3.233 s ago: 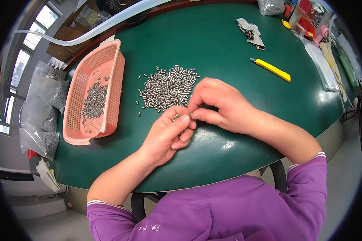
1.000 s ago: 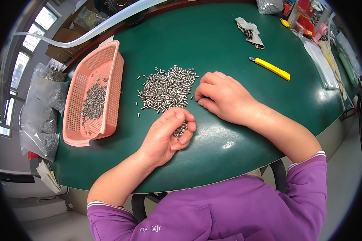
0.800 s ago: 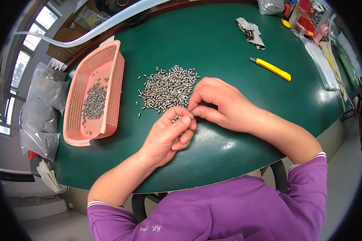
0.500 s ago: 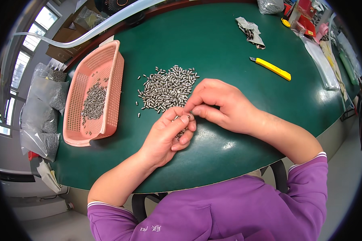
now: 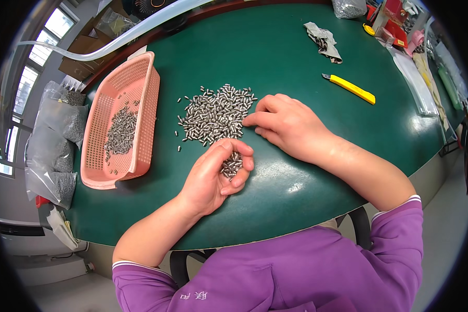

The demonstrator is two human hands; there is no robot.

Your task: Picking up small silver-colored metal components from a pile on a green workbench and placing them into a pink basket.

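Right hand [image 5: 296, 127] at the right edge of the metal pile [image 5: 213, 114] on the table [image 5: 275, 52] — fingertips partly hidden, pinch on any piece cannot be told; left hand [image 5: 205, 177] curled around a batch of pieces [image 5: 232, 165], partly covered by its fingers. Pink basket [image 5: 150, 122], left of the pile, holds loose pieces [image 5: 121, 132]; clear bags [image 5: 62, 153] beside it contain grey items too small to identify — another bag [image 5: 349, 9] is cut off above.

Tabletop [image 5: 296, 188] glares; edges bend, perhaps blurred.
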